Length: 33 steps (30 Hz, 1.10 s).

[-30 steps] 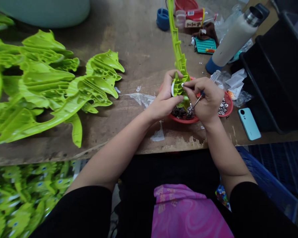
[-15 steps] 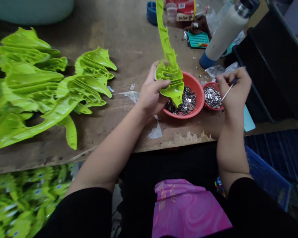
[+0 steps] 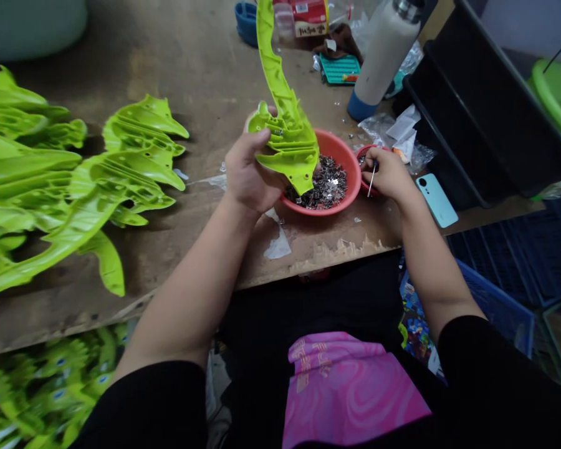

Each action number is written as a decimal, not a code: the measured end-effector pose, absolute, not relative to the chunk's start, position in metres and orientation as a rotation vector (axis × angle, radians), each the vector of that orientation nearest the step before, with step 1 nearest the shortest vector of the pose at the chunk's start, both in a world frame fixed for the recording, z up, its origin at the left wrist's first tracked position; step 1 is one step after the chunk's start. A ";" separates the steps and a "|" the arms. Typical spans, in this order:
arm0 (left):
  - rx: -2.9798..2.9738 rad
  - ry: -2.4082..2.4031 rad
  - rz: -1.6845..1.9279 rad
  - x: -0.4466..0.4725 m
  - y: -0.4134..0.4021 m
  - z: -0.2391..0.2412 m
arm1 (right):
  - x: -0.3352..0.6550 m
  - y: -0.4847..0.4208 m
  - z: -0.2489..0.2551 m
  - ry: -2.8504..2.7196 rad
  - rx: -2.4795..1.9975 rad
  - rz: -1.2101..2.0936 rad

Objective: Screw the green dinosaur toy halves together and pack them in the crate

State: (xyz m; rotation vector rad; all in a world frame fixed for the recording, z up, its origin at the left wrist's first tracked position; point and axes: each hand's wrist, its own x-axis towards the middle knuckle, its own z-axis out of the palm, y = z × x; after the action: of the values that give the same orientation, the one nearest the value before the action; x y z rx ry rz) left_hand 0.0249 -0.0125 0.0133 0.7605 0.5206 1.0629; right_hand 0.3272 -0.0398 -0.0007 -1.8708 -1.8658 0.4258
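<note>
"What do we see in the head view?"

"Our left hand [image 3: 252, 168] is clamped on the green part [image 3: 287, 146], ribbed side facing us, partly over the larger red bowl [image 3: 354, 174]. Our right hand [image 3: 388, 169] is curled round a thin tool [image 3: 371, 181], its fingertips down at the small red bowl [image 3: 363, 149] — whether they pinch anything, we can't tell."

"Which step are we on?"

"Picking up a small piece, we'd judge."

"And the next move?"

"It probably calls for a fine pinch — tool clear of the rim, green part steady."
</note>
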 end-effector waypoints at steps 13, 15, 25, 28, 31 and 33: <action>0.873 0.411 1.003 0.026 -0.019 0.018 | 0.377 -0.026 -0.035 -1.393 -1.436 0.589; 0.847 0.402 0.988 0.026 -0.019 0.019 | 0.376 -0.027 -0.031 -1.385 -1.442 0.582; 0.873 0.393 1.040 0.027 -0.015 0.012 | 0.368 -0.032 -0.021 -1.316 -1.456 0.623; 0.867 0.386 1.026 0.028 -0.015 0.011 | 0.373 -0.030 -0.025 -1.306 -1.463 0.569; 0.830 0.373 1.000 0.027 -0.015 0.011 | 0.382 -0.028 -0.028 -1.304 -1.446 0.559; 0.820 0.364 0.980 0.027 -0.014 0.011 | 0.387 -0.028 -0.028 -1.322 -1.445 0.560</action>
State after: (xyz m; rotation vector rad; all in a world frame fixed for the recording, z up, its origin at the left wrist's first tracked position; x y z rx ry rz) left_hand 0.0270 -0.0141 0.0108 0.8202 0.3639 0.9801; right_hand 0.3870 -0.0280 -0.0282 -1.4446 -1.3218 0.5598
